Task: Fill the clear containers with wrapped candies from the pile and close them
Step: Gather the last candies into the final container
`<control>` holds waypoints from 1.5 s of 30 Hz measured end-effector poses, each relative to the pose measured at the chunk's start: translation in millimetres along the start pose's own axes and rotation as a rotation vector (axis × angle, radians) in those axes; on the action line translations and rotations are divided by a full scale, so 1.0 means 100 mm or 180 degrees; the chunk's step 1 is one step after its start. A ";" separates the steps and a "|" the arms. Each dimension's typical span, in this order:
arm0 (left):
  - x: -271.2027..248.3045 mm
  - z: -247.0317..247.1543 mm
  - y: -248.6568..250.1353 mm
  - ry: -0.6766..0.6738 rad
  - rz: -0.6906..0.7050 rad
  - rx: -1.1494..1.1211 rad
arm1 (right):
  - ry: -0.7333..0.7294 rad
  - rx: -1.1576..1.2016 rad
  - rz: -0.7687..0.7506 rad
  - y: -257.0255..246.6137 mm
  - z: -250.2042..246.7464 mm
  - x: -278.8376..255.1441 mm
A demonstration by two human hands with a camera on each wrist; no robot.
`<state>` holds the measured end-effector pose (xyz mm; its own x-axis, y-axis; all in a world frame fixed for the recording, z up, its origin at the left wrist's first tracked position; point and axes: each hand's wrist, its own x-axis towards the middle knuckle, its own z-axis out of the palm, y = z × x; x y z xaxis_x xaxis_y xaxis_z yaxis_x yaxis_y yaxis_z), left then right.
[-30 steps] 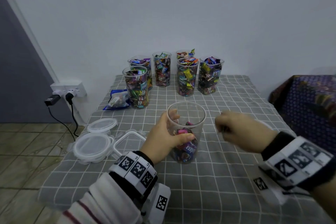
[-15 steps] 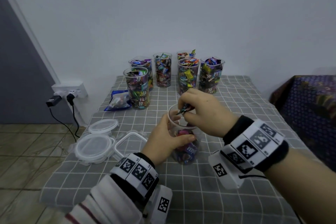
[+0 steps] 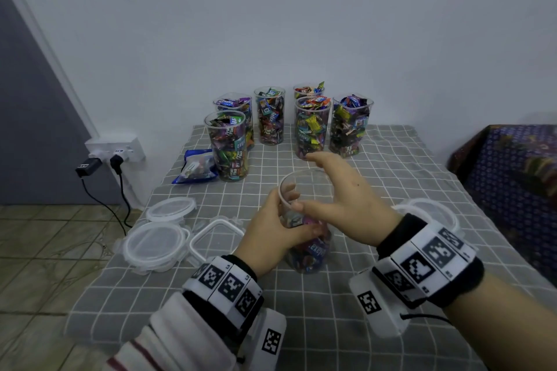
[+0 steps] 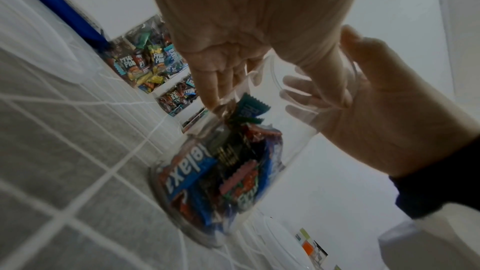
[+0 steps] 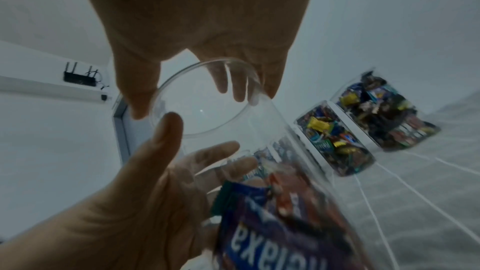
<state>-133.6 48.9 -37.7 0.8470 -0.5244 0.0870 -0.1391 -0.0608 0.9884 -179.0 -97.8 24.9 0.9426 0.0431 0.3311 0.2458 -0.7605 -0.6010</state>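
Clear container (image 3: 306, 220) stands upright on the grey checked tablecloth (image 3: 331, 310), near centre of the table, roughly half full of wrapped candies (image 4: 221, 171); top open, no lid on. Left hand (image 3: 271, 235) grips its left side, thumb across the near wall, fingers curled round the far wall (seen through the plastic in the left wrist view). Right hand (image 3: 343, 202) hovers over the mouth, fingers spread and relaxed, holding nothing; thumb tip just beside the near rim, whether touching I cannot tell. Six filled containers (image 3: 312, 126) stand at the far edge by the wall, all uncapped and heaped to the brim. Blue candy bag (image 3: 196, 167) lies left of them, beside the nearest one. Clear lids (image 3: 155, 245) lie on the near left of the cloth, round ones plus one square (image 3: 215, 236); one more lid (image 3: 434, 211) partly hidden behind the right wrist.
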 end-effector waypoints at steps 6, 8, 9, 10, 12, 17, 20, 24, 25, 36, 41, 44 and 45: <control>-0.02 0.02 0.00 0.0062 0.0108 -0.0127 | 0.0097 0.1179 0.0580 0.09 0.10 -0.13; -0.03 0.03 0.00 0.0051 0.0116 -0.0110 | 0.0159 0.1405 0.0694 0.11 0.14 -0.15; -0.03 0.03 0.01 0.0063 0.0105 -0.0084 | 0.0158 0.1490 0.0733 0.12 0.15 -0.15; -0.03 0.03 0.00 0.0074 0.0088 -0.0069 | 0.0150 0.1557 0.0757 0.13 0.16 -0.15; -0.04 0.03 0.01 0.0074 0.0062 -0.0040 | 0.0141 0.1660 0.0800 0.15 0.18 -0.16; -0.03 -0.10 0.09 -0.0232 -0.0147 0.0320 | 0.0163 0.1719 0.0818 0.17 0.20 -0.19; 0.00 -0.32 0.19 -0.0570 -0.0285 0.0617 | 0.0211 0.1764 0.0802 0.18 0.22 -0.17; 0.16 -0.72 0.36 -0.0157 -0.0438 0.1073 | 0.0193 0.1820 0.0735 0.19 0.27 -0.08; 0.23 -0.83 0.40 0.0116 -0.0451 0.1109 | 0.0188 0.1803 0.0720 0.19 0.29 -0.04; 1.09 -1.69 0.24 0.1401 -0.1150 0.2161 | 0.0408 0.1559 0.0768 0.28 0.43 0.46; 1.39 -1.77 0.10 0.1443 -0.1673 0.2686 | 0.0423 0.1509 0.0722 0.34 0.51 0.58; 1.55 -1.79 -0.08 0.1281 -0.2013 0.2828 | 0.0409 0.1544 0.0689 0.38 0.55 0.62; 1.57 -1.80 -0.13 0.1158 -0.2144 0.2887 | 0.0397 0.1547 0.0677 0.39 0.55 0.63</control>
<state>94.0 120.1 -14.9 0.9644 0.1069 -0.2419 0.2019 -0.8885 0.4122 -97.2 -89.3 -17.8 0.9563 -0.1787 0.2316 0.1567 -0.3557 -0.9214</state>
